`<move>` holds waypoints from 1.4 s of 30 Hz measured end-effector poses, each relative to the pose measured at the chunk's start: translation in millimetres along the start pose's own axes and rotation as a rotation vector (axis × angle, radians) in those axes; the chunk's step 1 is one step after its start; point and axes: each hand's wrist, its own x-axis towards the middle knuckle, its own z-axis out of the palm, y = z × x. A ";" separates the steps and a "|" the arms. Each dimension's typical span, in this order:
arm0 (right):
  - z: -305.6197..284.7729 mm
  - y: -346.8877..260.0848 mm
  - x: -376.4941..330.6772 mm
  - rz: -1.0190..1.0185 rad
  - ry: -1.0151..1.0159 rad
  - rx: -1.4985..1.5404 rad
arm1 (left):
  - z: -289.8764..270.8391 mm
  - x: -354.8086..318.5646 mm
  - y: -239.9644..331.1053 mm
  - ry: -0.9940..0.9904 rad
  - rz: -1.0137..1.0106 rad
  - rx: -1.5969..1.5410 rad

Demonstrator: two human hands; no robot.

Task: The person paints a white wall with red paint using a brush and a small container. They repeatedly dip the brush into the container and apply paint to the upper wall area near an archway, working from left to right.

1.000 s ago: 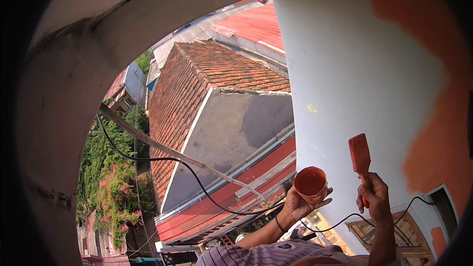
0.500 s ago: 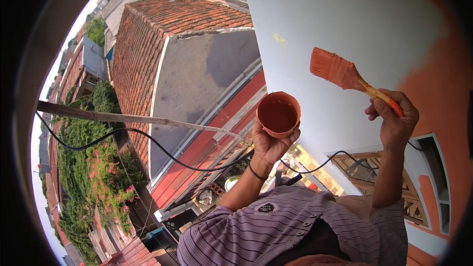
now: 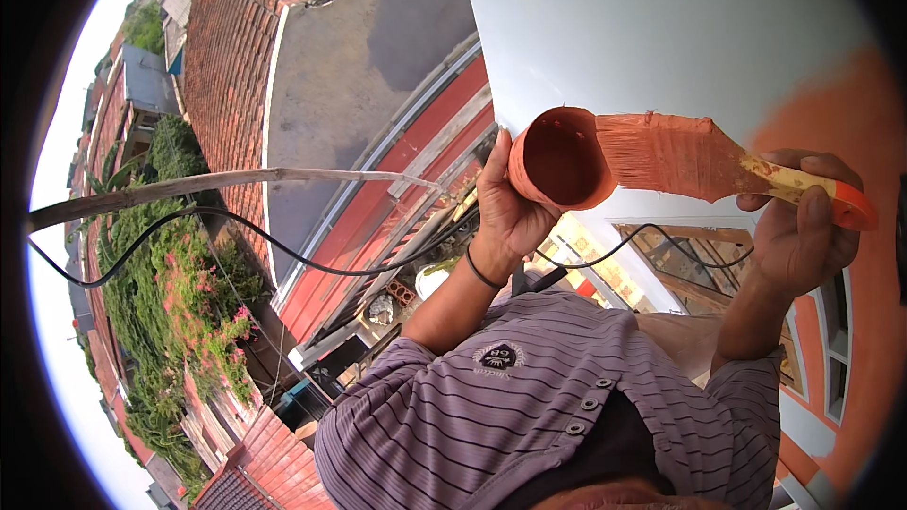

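Observation:
My left hand [image 3: 508,203] is wrapped round a round cup of terracotta-coloured paint [image 3: 567,159], its open mouth facing up toward the view. In my right hand [image 3: 803,227] is a wide paintbrush [image 3: 675,156], gripped by its yellow handle with an orange-red end. Orange paint coats the bristles and the band above them. The bristle tips point left and meet the cup's right rim in the picture; whether they touch it I cannot tell. Behind both stands a pale wall [image 3: 652,38], with an orange painted area [image 3: 841,132] on its right.
A wooden pole [image 3: 189,187] and a black cable [image 3: 312,264] cross on the left. Below lie a red metal roof [image 3: 378,255], a tiled roof [image 3: 227,66] and flowering bushes [image 3: 189,293]. A wooden window frame [image 3: 680,255] sits low in the wall.
The paintbrush has moved left and down to the cup's rim, and looks larger. The cup has shifted slightly right and up, tilting. The whole view has swung a little.

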 end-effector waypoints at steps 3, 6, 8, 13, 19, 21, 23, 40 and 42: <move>20.6 -4.8 0.1 -0.022 -0.139 -0.088 | 3.6 2.9 -4.7 -0.016 0.014 0.123; 38.9 3.8 -4.6 -0.045 -0.169 -0.202 | 5.7 5.4 -8.3 0.034 0.056 0.143; 44.8 12.0 -4.0 -0.076 -0.250 -0.322 | 6.1 6.3 -8.8 0.002 0.057 0.164; 55.9 29.3 1.7 -0.144 -0.334 -0.378 | 5.8 9.3 -8.8 0.025 0.075 0.231; 62.0 33.7 8.3 -0.125 -0.470 -0.436 | 5.4 11.4 -10.3 0.032 0.082 0.258; 64.6 36.0 8.6 -0.109 -0.459 -0.420 | 4.2 11.8 -10.3 0.010 0.080 0.244; 67.7 39.0 8.7 -0.110 -0.455 -0.406 | 2.4 12.4 -10.2 0.011 0.084 0.248; 65.7 57.9 6.9 -0.205 -0.440 -0.476 | -8.6 14.6 -8.8 0.091 0.057 0.260; 55.8 53.8 2.3 -0.084 -0.282 -0.369 | -11.2 15.4 -7.5 0.097 0.056 0.195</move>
